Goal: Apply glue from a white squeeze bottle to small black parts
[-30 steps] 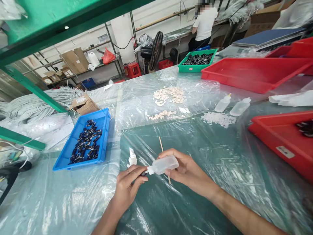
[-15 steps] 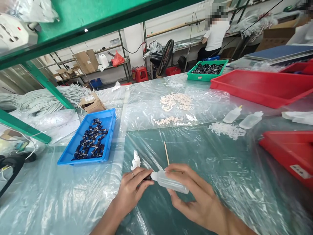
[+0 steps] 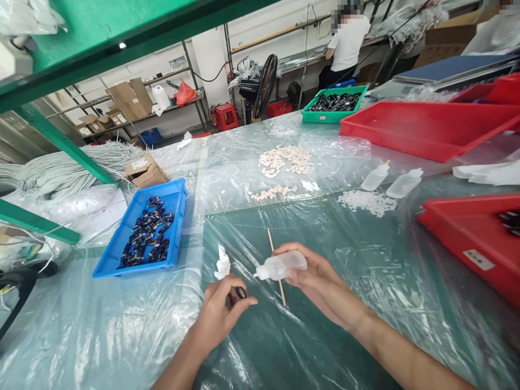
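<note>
Both hands are working near the table's front edge: the left hand (image 3: 221, 311) is pinching a small dark part (image 3: 238, 294), the right hand (image 3: 314, 279) is gripping a squeeze bottle (image 3: 280, 266), apart.

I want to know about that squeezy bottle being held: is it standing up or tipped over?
Tipped. The squeeze bottle lies nearly sideways in the right hand, nozzle pointing toward the left hand.

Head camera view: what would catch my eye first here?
Front and centre, the right hand holds a small clear squeeze bottle, nozzle toward the left hand, which pinches a small dark part. To the left sits a blue tray of similar dark pieces; red trays line the right.
</note>
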A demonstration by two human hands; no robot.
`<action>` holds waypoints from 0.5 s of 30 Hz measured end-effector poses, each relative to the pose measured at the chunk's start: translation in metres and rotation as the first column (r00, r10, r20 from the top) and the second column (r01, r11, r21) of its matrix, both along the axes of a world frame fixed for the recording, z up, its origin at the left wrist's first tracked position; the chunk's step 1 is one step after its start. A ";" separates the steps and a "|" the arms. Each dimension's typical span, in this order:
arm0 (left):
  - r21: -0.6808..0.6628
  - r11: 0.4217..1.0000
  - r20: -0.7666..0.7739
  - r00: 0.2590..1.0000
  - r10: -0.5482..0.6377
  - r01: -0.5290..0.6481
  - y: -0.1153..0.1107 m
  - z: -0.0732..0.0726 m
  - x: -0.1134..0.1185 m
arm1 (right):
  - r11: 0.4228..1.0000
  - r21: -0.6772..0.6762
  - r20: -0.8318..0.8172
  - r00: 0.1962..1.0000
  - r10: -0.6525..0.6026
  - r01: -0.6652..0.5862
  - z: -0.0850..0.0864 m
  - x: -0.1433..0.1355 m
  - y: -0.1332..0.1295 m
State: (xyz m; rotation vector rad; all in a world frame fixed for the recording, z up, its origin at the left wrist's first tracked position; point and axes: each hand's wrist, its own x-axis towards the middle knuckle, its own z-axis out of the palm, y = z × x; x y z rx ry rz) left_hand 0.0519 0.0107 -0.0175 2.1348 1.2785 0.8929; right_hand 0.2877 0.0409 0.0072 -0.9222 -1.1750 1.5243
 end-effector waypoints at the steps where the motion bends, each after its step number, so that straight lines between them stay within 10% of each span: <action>1: -0.020 1.000 -0.003 1.000 -0.008 0.008 0.000 0.000 0.000 | 1.000 -0.023 -0.012 1.000 0.006 -0.006 0.000 0.000 0.000; 11: -0.275 0.959 0.105 0.994 -0.036 0.064 -0.003 0.016 0.002 | 0.998 0.061 0.051 0.998 -0.037 0.034 -0.002 -0.005 -0.011; 15: -0.174 0.984 0.061 0.998 -0.033 0.043 -0.002 0.013 0.003 | 0.992 0.118 0.100 0.993 -0.059 0.047 -0.005 -0.002 -0.010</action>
